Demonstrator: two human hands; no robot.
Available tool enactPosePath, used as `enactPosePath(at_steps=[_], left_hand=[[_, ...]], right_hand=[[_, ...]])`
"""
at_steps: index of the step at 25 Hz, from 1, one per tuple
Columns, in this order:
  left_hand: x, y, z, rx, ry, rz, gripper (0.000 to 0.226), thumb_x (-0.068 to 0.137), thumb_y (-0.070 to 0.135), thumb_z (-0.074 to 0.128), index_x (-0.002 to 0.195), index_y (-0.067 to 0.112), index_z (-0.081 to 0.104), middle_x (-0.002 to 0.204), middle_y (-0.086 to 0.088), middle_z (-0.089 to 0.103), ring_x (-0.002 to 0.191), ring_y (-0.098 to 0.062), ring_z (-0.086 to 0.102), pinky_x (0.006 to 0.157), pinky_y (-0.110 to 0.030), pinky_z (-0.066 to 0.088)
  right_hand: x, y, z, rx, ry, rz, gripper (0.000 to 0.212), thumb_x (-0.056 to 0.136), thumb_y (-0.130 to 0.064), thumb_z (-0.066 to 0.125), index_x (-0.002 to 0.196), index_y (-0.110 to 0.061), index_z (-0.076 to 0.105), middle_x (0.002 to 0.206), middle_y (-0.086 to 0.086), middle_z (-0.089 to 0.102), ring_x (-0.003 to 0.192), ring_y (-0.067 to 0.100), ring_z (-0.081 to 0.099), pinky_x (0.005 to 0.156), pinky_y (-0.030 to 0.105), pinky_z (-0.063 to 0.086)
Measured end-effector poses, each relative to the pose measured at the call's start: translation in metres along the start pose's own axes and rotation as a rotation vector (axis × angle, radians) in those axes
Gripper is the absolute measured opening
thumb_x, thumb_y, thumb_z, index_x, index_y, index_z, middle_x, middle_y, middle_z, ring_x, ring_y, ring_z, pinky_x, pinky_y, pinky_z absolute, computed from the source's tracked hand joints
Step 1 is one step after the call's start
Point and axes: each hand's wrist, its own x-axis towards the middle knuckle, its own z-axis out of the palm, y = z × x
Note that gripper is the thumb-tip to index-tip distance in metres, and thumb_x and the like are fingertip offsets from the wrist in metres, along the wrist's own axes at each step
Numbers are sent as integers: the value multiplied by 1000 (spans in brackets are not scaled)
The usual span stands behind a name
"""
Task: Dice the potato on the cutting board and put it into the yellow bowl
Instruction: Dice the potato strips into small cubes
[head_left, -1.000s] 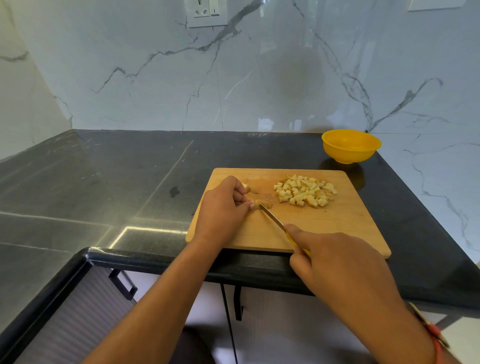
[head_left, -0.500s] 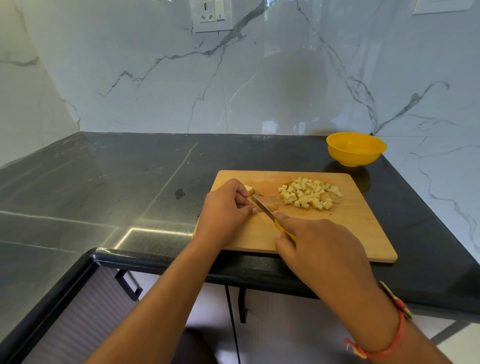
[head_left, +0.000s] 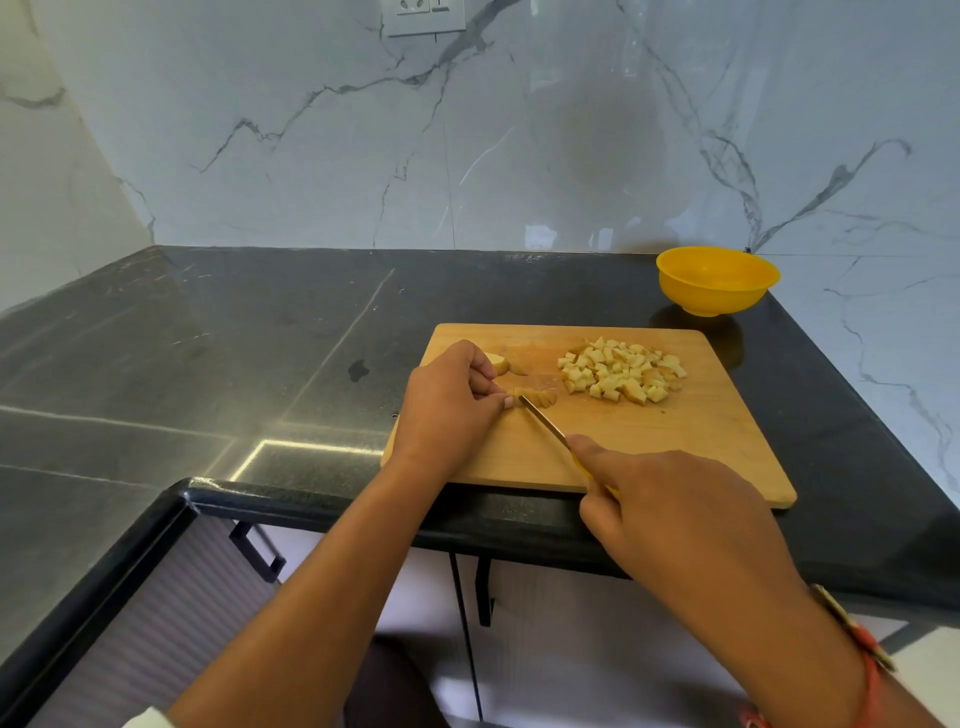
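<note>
While pinching small, firm, likely slick pale potato strip (head_left: 540, 398) in left hand (head_left: 447, 410), gripping yellow-handled steel knife (head_left: 543, 424) in right hand (head_left: 675, 514); gotta hold behind blade.

Pale potato dice (head_left: 621, 376) lie heaped on the wooden cutting board (head_left: 675, 452), yellow bowl (head_left: 717, 293) upright beyond.
</note>
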Motion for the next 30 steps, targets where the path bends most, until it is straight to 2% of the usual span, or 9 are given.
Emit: enactPosePath(at_steps=[5, 10, 14, 17, 19, 23, 26, 30], left_hand=[[0, -1, -5, -31, -51, -51, 22, 81, 25, 79, 93, 24, 61, 76, 14, 73, 81, 8, 64, 76, -9, 39], [0, -2, -5, -57, -38, -48, 21, 80, 20, 78, 93, 22, 61, 77, 13, 74, 78, 10, 65, 76, -10, 43], [0, -5, -3, -48, -18, -36, 21, 79, 21, 79, 92, 22, 61, 75, 12, 73, 77, 7, 65, 76, -12, 45], [2, -4, -3, -24, -16, -29, 23, 78, 22, 80, 91, 22, 62, 74, 12, 72, 75, 8, 64, 73, -8, 43], [2, -4, -2, -11, -10, -35, 23, 78, 23, 80, 91, 22, 61, 74, 12, 72, 76, 7, 65, 75, -11, 43], [-1, -2, 1, -18, 23, -41, 23, 79, 22, 80, 91, 22, 60, 76, 11, 72, 78, 4, 65, 80, -15, 46], [-1, -1, 2, -22, 21, -39, 22, 81, 22, 79, 93, 22, 60, 77, 10, 71, 78, 3, 65, 78, -14, 47], [0, -1, -2, -12, -9, -27, 20, 82, 20, 77, 97, 22, 65, 79, 11, 70, 78, 3, 64, 79, -18, 52]], right_hand=[[-5, -3, -8, 75, 62, 24, 50, 98, -44, 34, 147, -49, 28, 66, -12, 49, 64, 9, 51, 61, 27, 51], [17, -16, 4, 61, 107, 16, 48, 98, -44, 35, 145, -48, 33, 70, -10, 52, 65, 10, 52, 59, 30, 51], [24, -19, 11, 54, 68, 5, 47, 98, -44, 36, 145, -45, 35, 71, -10, 52, 66, 11, 53, 61, 33, 52], [33, -18, 12, 75, 37, 11, 48, 96, -43, 38, 143, -44, 40, 78, -6, 60, 71, 15, 56, 63, 35, 52], [34, -19, 16, 65, 25, 10, 49, 96, -42, 37, 145, -43, 38, 81, -4, 62, 73, 17, 57, 65, 37, 53], [19, -14, 10, 30, -16, -3, 49, 98, -43, 34, 147, -45, 31, 75, -7, 53, 71, 14, 53, 62, 33, 50], [2, -5, -8, 4, -41, 8, 48, 98, -43, 34, 146, -49, 30, 67, -11, 42, 64, 9, 43, 54, 26, 39], [-6, 0, -17, 54, 87, 39, 46, 96, -43, 37, 142, -52, 38, 61, -14, 45, 59, 9, 46, 56, 28, 49]])
